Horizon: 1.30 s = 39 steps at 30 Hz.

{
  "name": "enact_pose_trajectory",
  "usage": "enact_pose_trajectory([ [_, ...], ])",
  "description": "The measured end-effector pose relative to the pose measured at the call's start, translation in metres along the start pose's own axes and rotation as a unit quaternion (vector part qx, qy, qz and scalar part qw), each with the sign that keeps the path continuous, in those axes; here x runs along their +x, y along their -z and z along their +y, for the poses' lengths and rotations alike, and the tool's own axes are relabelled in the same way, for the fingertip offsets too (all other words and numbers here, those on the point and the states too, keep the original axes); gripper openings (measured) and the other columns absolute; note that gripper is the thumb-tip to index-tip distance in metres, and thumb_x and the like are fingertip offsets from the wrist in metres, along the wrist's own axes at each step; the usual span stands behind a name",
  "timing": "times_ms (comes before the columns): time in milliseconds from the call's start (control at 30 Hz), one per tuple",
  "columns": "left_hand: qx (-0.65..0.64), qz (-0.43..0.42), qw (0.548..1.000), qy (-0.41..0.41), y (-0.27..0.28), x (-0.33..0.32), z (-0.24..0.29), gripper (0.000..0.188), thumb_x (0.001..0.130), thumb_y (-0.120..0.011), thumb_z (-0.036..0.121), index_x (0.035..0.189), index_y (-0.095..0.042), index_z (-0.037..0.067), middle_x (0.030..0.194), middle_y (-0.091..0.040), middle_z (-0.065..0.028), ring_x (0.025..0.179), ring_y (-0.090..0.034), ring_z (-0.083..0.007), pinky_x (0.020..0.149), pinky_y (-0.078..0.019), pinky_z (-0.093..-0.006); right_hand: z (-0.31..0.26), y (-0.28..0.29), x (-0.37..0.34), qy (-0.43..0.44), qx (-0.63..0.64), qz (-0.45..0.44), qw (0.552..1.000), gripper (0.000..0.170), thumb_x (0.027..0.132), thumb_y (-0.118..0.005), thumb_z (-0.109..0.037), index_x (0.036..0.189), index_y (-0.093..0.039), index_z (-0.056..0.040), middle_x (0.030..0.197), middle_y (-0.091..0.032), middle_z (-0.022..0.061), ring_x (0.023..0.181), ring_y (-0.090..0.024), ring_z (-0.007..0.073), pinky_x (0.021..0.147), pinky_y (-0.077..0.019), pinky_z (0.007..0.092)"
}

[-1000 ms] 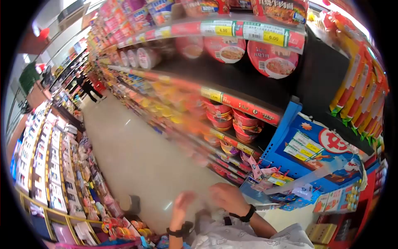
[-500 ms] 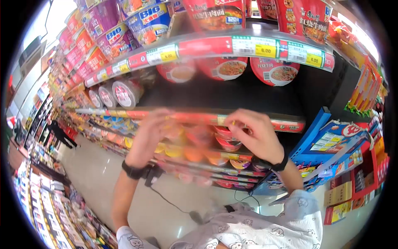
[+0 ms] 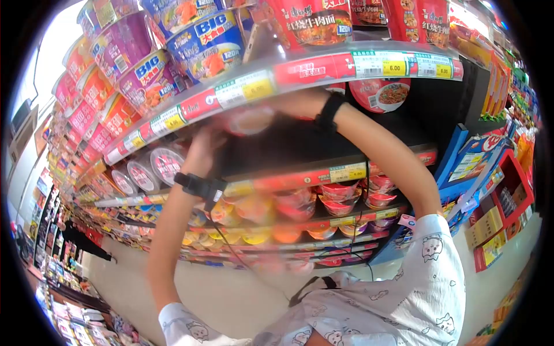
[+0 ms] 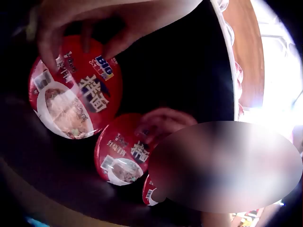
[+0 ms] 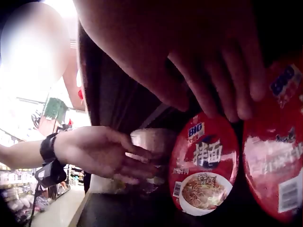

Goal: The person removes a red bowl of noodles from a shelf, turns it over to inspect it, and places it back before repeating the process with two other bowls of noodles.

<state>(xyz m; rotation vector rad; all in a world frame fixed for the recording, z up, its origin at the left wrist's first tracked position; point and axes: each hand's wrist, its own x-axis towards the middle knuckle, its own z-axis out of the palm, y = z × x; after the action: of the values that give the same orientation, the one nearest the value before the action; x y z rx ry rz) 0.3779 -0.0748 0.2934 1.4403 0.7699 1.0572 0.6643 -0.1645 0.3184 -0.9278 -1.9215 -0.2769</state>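
Note:
In the head view, my left hand [image 3: 203,151] reaches under the upper shelf edge, beside a blurred red noodle bowl [image 3: 249,121]. My right hand [image 3: 300,102] is partly hidden by that edge. The left wrist view shows my left hand [image 4: 94,21] with spread fingers overlapping the lid of a red bowl [image 4: 97,113]; contact is unclear. Seen from the right wrist, my right hand [image 5: 189,52] hangs its loosely bent fingers at the top of a red bowl [image 5: 203,156], while my left hand [image 5: 97,151] has its fingers extended beside it.
A price-tag strip [image 3: 311,72] runs along the shelf above, under stacked noodle buckets [image 3: 210,46]. Round white-lidded tubs [image 3: 167,164] stand at the left. Lower shelves hold more bowls [image 3: 337,199]. A blue display rack [image 3: 453,155] is on the right, and a cable [image 3: 231,248] hangs below.
Both hands have risen from around the lower shelf edge into the space under the upper shelf. The right arm now extends across toward the left, and the shelf appears closer.

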Motion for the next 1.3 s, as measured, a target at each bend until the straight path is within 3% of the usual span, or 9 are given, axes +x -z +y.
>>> enact_pose_trajectory([
  [100, -0.075, -0.04, 0.996, -0.007, 0.031, 0.032, -0.046, 0.023, 0.106, -0.058, 0.022, 0.121, -0.067, 0.007, 0.128, -0.066, -0.0099, 0.126, -0.058, -0.0296, 0.108, -0.0503, -0.0478, 0.026, -0.031, 0.018, 0.001, 0.156, 0.007, 0.988, 0.033, 0.104, -0.059, -0.029, 0.131, -0.065, -0.0096, 0.128, -0.07, 0.0151, 0.12, -0.066, 0.0272, 0.105, -0.0503, 0.0441],
  [167, -0.115, -0.065, 0.991, 0.027, 0.027, 0.031, -0.049, 0.021, 0.104, -0.061, 0.022, 0.117, -0.067, 0.007, 0.125, -0.066, -0.0103, 0.125, -0.059, -0.0305, 0.109, -0.0506, -0.0481, 0.058, -0.061, 0.017, -0.06, 0.109, 0.009, 0.992, 0.035, 0.105, -0.057, -0.029, 0.134, -0.063, -0.0107, 0.133, -0.068, 0.0156, 0.124, -0.064, 0.0277, 0.109, -0.0478, 0.0452],
  [367, -0.152, -0.068, 0.982, 0.083, 0.02, 0.02, -0.048, 0.024, 0.103, -0.059, 0.014, 0.124, -0.064, 0.003, 0.131, -0.061, -0.0163, 0.131, -0.057, -0.0349, 0.116, -0.0467, -0.0505, 0.029, -0.041, 0.013, 0.022, -0.004, 0.047, 0.999, 0.038, 0.103, -0.061, -0.03, 0.136, -0.063, -0.0109, 0.136, -0.067, 0.0158, 0.127, -0.064, 0.0293, 0.11, -0.0478, 0.0448],
  [633, -0.158, -0.07, 0.984, 0.042, 0.016, 0.002, -0.052, 0.034, 0.105, -0.053, 0.011, 0.134, -0.058, -0.005, 0.145, -0.057, -0.0214, 0.142, -0.052, -0.0354, 0.122, -0.0428, -0.047, 0.031, -0.054, 0.011, -0.099, -0.042, 0.017, 0.994, 0.034, 0.09, -0.062, -0.019, 0.119, -0.071, -0.0029, 0.116, -0.073, 0.0241, 0.113, -0.068, 0.0411, 0.1, -0.0521, 0.0525],
  [733, -0.153, -0.079, 0.984, 0.041, 0.016, 0.0, -0.052, 0.037, 0.105, -0.052, 0.012, 0.137, -0.055, -0.006, 0.147, -0.054, -0.0236, 0.142, -0.053, -0.0366, 0.123, -0.0422, -0.0463, 0.013, -0.053, 0.004, -0.026, -0.081, 0.087, 0.993, 0.038, 0.081, -0.067, -0.015, 0.116, -0.071, 0.0004, 0.113, -0.072, 0.025, 0.11, -0.068, 0.0435, 0.098, -0.0517, 0.0567],
  [867, -0.157, -0.097, 0.981, 0.051, 0.019, 0.006, -0.051, 0.041, 0.106, -0.051, 0.012, 0.142, -0.05, -0.007, 0.153, -0.049, -0.0283, 0.146, -0.049, -0.0383, 0.124, -0.0412, -0.0456, 0.004, -0.055, 0.009, -0.002, -0.209, 0.067, 0.976, 0.037, 0.077, -0.071, -0.014, 0.11, -0.072, 0.0017, 0.109, -0.073, 0.0246, 0.103, -0.071, 0.0421, 0.091, -0.0556, 0.0558],
  [967, -0.151, -0.098, 0.982, 0.062, 0.016, 0.003, -0.047, 0.043, 0.106, -0.05, 0.011, 0.144, -0.048, -0.008, 0.156, -0.047, -0.0303, 0.148, -0.048, -0.0385, 0.124, -0.0409, -0.045, 0.008, -0.06, 0.009, -0.044, -0.215, 0.008, 0.976, 0.036, 0.089, -0.068, -0.019, 0.119, -0.068, 0.0014, 0.113, -0.072, 0.0247, 0.105, -0.07, 0.0408, 0.093, -0.0546, 0.0516],
  [1100, -0.139, -0.094, 0.983, 0.07, 0.017, 0.007, -0.047, 0.044, 0.106, -0.049, 0.011, 0.145, -0.047, -0.009, 0.156, -0.046, -0.0309, 0.148, -0.047, -0.0384, 0.125, -0.0406, -0.0447, 0.014, -0.066, 0.01, 0.007, -0.251, 0.077, 0.965, 0.019, 0.079, -0.068, -0.017, 0.089, -0.074, -0.0025, 0.088, -0.074, 0.0194, 0.083, -0.074, 0.0385, 0.074, -0.0605, 0.0527],
  [1300, -0.144, -0.104, 0.982, 0.065, 0.018, 0.009, -0.049, 0.042, 0.106, -0.05, 0.012, 0.144, -0.05, -0.008, 0.153, -0.051, -0.0288, 0.146, -0.051, -0.0377, 0.123, -0.0431, -0.0441, 0.007, -0.06, 0.007, -0.029, -0.247, 0.055, 0.967, 0.021, 0.078, -0.069, -0.018, 0.091, -0.076, -0.0032, 0.09, -0.075, 0.0204, 0.085, -0.076, 0.0373, 0.077, -0.0609, 0.0516],
])
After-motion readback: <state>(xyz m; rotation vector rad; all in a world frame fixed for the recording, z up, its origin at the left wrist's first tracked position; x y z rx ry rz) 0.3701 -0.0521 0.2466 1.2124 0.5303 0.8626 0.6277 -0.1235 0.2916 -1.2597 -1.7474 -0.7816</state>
